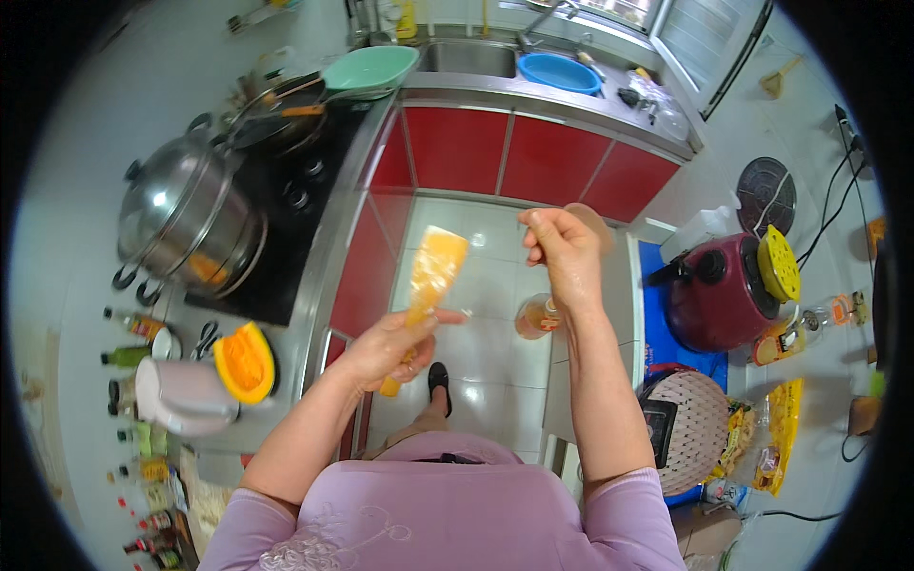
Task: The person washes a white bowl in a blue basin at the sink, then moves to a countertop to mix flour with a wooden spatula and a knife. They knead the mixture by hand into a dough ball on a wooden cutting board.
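In front of my chest, my left hand [400, 346] grips the narrow end of a long, flat yellow strip [437, 268]. Its shiny, wrinkled surface looks like a plastic packet, broader and paler at the far end; its exact kind is unclear. Off to the right, my right hand [564, 250] is raised with fingers curled in and the thumb against them. Nothing shows between those fingers. A round tan object [591, 225] is partly hidden behind this hand, and I cannot tell whether they touch. Below, a bottle [534, 317] with an orange-toned body stands on the floor.
Left counter: a steamer pot [189, 207] and wok [282, 128] on the black cooktop [275, 285], a cut pumpkin [246, 360], several bottles. Ahead: a sink [468, 58], green basin [371, 68], blue basin [558, 73]. Right: a maroon air fryer [707, 292] and a rice cooker [689, 428].
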Demonstrator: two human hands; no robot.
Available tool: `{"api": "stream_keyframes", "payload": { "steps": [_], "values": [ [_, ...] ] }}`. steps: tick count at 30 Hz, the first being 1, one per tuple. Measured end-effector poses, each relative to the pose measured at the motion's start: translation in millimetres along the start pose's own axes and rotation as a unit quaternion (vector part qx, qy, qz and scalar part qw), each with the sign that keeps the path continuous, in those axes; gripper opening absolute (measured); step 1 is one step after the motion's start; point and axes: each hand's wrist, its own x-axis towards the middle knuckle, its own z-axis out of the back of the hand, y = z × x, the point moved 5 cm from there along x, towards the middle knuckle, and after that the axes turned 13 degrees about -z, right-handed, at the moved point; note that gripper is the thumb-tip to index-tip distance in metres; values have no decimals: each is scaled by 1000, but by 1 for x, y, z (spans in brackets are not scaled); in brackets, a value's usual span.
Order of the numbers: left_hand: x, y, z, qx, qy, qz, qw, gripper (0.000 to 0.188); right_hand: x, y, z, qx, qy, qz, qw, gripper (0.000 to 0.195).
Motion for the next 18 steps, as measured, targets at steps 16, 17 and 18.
{"api": "stream_keyframes", "payload": {
  "steps": [16, 17, 18],
  "values": [
    [231, -90, 60, -3, 59, -14, 998, 44, 153, 5, -12, -63, 33, -61, 996, 13],
    [246, -90, 59, -12, 54, -2, 998, 45, 164, 9, -4, -110, 4, -28, 994, 12],
    [260, -92, 59, -20, 47, 8, 999, 45, 177, 13, 2, -156, -22, 8, 987, 11]
  ]
}}
